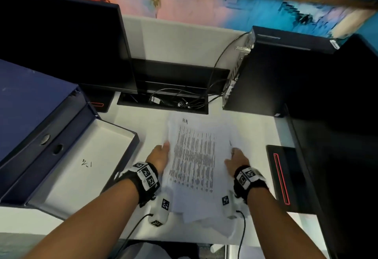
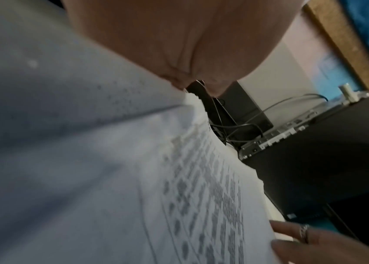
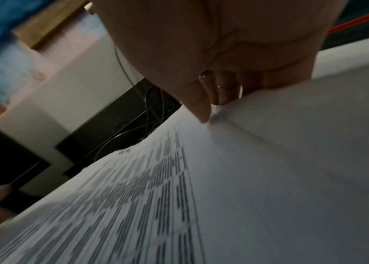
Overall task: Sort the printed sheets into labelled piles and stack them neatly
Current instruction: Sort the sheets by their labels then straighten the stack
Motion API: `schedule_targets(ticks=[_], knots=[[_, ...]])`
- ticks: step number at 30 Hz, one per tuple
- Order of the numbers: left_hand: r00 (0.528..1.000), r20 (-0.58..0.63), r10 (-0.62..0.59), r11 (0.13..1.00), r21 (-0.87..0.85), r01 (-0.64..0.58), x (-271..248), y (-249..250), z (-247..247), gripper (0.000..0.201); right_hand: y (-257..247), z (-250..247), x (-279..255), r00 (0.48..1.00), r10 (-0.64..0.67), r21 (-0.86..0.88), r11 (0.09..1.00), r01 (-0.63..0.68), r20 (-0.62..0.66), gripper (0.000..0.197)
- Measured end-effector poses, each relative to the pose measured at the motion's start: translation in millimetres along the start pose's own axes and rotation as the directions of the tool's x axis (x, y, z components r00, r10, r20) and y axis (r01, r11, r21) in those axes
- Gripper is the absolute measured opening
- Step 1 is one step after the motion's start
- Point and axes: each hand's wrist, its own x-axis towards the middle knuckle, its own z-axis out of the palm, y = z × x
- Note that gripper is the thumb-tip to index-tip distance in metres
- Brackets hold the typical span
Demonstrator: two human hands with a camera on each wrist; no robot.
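Note:
A loose, uneven pile of printed sheets [image 1: 194, 156] lies on the white desk [image 1: 141, 121] in front of me; the top sheet carries a dense table of text. My left hand [image 1: 160, 154] rests at the pile's left edge with the fingers stretched toward the paper, their tips hidden by the sheet. My right hand [image 1: 237, 157] rests at the right edge, its straight fingers [image 3: 203, 110] touching the paper. In the left wrist view my palm [image 2: 179, 44] sits above the sheets [image 2: 179, 196], and the right hand [image 2: 303, 248] shows at the far side. The printed table [image 3: 156, 196] fills the right wrist view.
An open dark blue box file [image 1: 41, 131] with a white inside [image 1: 86, 166] stands at the left. A dark monitor [image 1: 61, 43] is behind it. A cable tray [image 1: 163, 101] lies beyond the pile, a black computer case [image 1: 276, 74] at the back right, a black device with a red line [image 1: 282, 176] at the right.

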Motion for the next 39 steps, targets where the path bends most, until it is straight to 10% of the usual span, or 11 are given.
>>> schedule_targets(ticks=[6,11,20,26,33,39], knots=[[0.989,-0.048,0.138,0.975,0.182,-0.127,1.2,-3.2,8.8,0.031,5.7,27.1,-11.5,0.997,-0.053,-0.135,0.99,0.045,-0.062,0.026],[0.922,-0.187,0.34,0.936,0.163,-0.312,-1.9,10.3,-25.2,0.018,29.0,3.3,-2.6,0.967,0.041,-0.29,0.95,-0.116,-0.253,0.075],[0.884,-0.267,0.383,0.924,0.126,-0.362,-5.6,19.1,-50.3,0.026,17.7,20.9,-4.0,0.964,0.019,-0.319,0.942,-0.106,-0.265,0.092],[0.884,-0.268,0.384,0.923,0.104,-0.369,-3.3,15.7,-54.6,0.027,13.3,23.7,-7.2,0.954,0.023,-0.441,0.883,-0.16,-0.3,0.08],[0.881,-0.282,0.38,0.925,0.117,-0.362,-5.4,11.8,-60.4,0.026,12.6,21.3,-10.1,0.944,-0.049,-0.181,0.983,-0.011,-0.325,0.052],[0.88,-0.285,0.379,0.925,0.107,-0.364,-4.8,8.7,-64.0,0.026,4.6,34.0,-9.6,0.962,-0.042,-0.387,0.92,-0.068,-0.269,0.096]])
